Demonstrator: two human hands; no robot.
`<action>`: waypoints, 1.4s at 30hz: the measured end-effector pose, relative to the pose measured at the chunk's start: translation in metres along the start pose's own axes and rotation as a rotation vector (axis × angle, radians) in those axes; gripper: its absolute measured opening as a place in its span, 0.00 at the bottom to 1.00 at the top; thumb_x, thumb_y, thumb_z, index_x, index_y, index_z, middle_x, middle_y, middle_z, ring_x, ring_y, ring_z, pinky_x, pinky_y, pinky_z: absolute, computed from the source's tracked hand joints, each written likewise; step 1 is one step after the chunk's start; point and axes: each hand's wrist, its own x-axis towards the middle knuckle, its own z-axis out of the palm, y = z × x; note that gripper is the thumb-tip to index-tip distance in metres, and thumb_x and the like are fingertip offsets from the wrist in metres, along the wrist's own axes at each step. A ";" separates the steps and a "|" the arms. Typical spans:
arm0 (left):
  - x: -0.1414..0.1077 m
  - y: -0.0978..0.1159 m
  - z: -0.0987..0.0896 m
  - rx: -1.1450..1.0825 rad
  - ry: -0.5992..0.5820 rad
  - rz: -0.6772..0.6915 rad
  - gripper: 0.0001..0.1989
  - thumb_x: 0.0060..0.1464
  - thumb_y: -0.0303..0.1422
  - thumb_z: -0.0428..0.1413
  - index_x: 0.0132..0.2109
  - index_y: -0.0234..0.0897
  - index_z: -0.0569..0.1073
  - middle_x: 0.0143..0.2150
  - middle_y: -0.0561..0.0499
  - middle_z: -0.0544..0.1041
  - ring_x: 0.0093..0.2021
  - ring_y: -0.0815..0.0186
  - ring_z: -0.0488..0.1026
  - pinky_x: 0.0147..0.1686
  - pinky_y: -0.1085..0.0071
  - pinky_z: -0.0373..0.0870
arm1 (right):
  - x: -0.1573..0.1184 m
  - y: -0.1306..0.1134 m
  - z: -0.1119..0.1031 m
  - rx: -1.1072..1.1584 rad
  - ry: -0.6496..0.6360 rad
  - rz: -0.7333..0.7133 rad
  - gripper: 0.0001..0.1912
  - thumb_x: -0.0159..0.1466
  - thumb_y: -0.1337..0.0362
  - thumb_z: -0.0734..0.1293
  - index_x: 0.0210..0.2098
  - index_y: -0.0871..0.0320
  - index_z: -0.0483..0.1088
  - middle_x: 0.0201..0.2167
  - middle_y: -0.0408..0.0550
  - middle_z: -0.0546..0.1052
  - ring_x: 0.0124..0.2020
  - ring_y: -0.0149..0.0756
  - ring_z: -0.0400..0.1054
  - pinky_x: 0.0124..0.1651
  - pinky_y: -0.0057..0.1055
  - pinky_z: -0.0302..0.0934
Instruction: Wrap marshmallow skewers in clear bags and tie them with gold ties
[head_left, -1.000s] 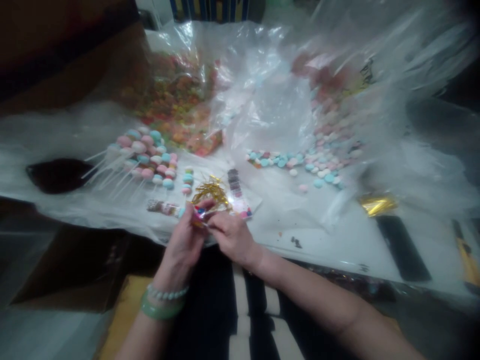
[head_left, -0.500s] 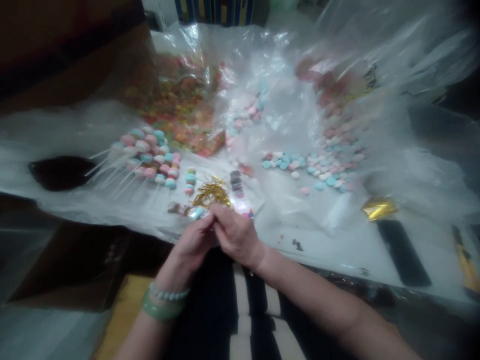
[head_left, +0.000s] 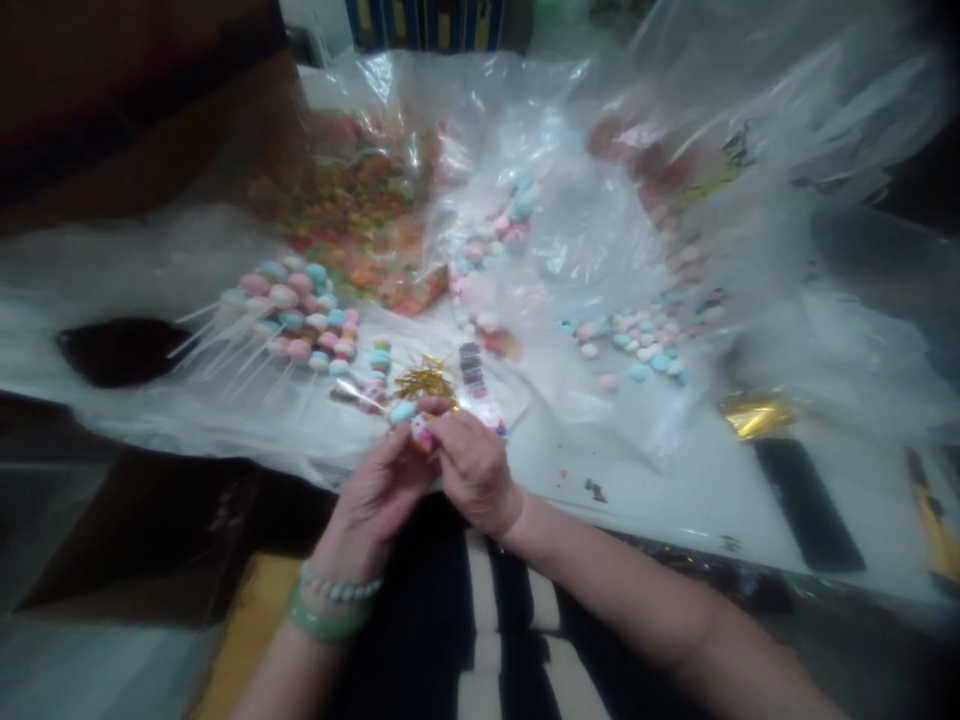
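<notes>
My left hand (head_left: pixel 371 505) and my right hand (head_left: pixel 472 462) meet at the front of the table, pinching a small pastel candy stick (head_left: pixel 416 428) between their fingers. Its pink and blue sweets show between my fingertips, and its lower part is hidden by them. Just beyond my hands lies a small tangle of gold twist ties (head_left: pixel 424 382). A row of finished candy sticks (head_left: pixel 474 385) lies to the right of the ties, and a pile of pink and blue candy pops (head_left: pixel 296 325) lies to the left.
Clear plastic sheeting (head_left: pixel 570 170) covers the white table, with a mound of orange-and-red sweets (head_left: pixel 352 210) and scattered pastel candies (head_left: pixel 637 340). To the right are gold foil (head_left: pixel 756 416), a black phone (head_left: pixel 808 505) and a yellow cutter (head_left: pixel 934 530).
My hands have drawn slightly apart, showing more of the candy stick. The plastic has shifted over the pastel candies at the right, and the visible gold tie tangle looks smaller.
</notes>
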 end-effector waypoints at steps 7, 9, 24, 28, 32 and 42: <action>0.004 -0.006 0.008 -0.002 0.073 0.019 0.10 0.57 0.31 0.62 0.44 0.28 0.80 0.45 0.43 0.80 0.49 0.63 0.76 0.55 0.69 0.72 | -0.003 0.005 0.000 -0.008 -0.017 -0.041 0.13 0.70 0.72 0.56 0.41 0.58 0.72 0.33 0.50 0.75 0.37 0.38 0.69 0.44 0.33 0.70; 0.004 -0.005 0.008 0.022 0.065 0.044 0.11 0.57 0.32 0.63 0.44 0.28 0.80 0.45 0.43 0.80 0.49 0.63 0.76 0.54 0.71 0.72 | -0.003 0.006 -0.001 -0.047 -0.048 -0.055 0.14 0.70 0.71 0.56 0.40 0.58 0.73 0.32 0.49 0.74 0.36 0.37 0.68 0.42 0.32 0.69; 0.002 -0.006 0.006 0.036 0.090 0.042 0.07 0.58 0.31 0.60 0.42 0.35 0.81 0.49 0.46 0.80 0.55 0.63 0.74 0.55 0.71 0.70 | 0.018 -0.007 0.003 0.345 -0.310 0.506 0.09 0.66 0.66 0.63 0.29 0.57 0.71 0.30 0.49 0.73 0.36 0.38 0.68 0.43 0.37 0.65; -0.004 0.002 -0.012 0.219 0.003 -0.037 0.19 0.53 0.37 0.65 0.52 0.39 0.79 0.52 0.44 0.79 0.53 0.58 0.75 0.50 0.66 0.72 | 0.018 0.000 0.005 0.937 -0.450 0.974 0.08 0.61 0.61 0.65 0.28 0.58 0.69 0.23 0.42 0.68 0.22 0.29 0.61 0.27 0.28 0.60; -0.008 0.011 -0.023 0.577 0.020 0.137 0.13 0.51 0.35 0.67 0.43 0.36 0.82 0.53 0.42 0.79 0.57 0.54 0.72 0.54 0.66 0.68 | 0.021 0.002 -0.009 1.071 -0.338 1.151 0.08 0.55 0.61 0.70 0.26 0.58 0.70 0.24 0.42 0.70 0.25 0.29 0.63 0.29 0.27 0.61; -0.008 -0.010 -0.006 0.665 0.156 0.107 0.15 0.51 0.43 0.64 0.28 0.35 0.77 0.18 0.53 0.70 0.14 0.71 0.59 0.17 0.73 0.56 | 0.045 -0.005 0.002 1.130 -0.054 1.114 0.15 0.50 0.64 0.73 0.37 0.57 0.70 0.30 0.41 0.77 0.23 0.26 0.65 0.26 0.24 0.63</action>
